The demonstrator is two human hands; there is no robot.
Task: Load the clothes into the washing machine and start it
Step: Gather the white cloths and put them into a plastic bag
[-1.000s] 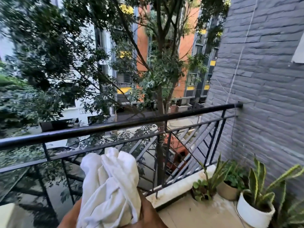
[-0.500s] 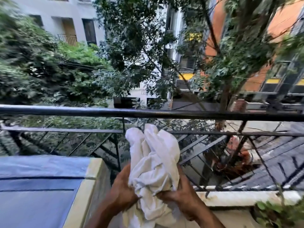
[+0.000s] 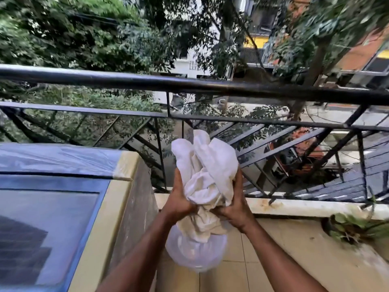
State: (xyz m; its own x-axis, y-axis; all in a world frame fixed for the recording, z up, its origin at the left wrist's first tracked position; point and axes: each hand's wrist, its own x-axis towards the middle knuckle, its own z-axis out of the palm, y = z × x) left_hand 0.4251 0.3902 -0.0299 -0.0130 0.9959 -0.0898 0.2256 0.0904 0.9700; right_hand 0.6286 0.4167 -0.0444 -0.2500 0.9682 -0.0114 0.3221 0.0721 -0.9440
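Fingers (image 3: 179, 199) of both hands squeeze the bunched white cloth (image 3: 205, 171), bundling it tight for loading; washing machine (image 3: 63, 207) sits left.

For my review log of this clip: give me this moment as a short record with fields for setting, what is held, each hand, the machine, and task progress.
setting: balcony with a black metal railing, trees and buildings beyond
held item: bundle of white clothes, bunched up, above a translucent plastic container
left hand: gripping the bundle's left side
right hand: gripping the bundle's right side
washing machine: at left, lid closed, plastic-covered
progress: nothing loaded yet
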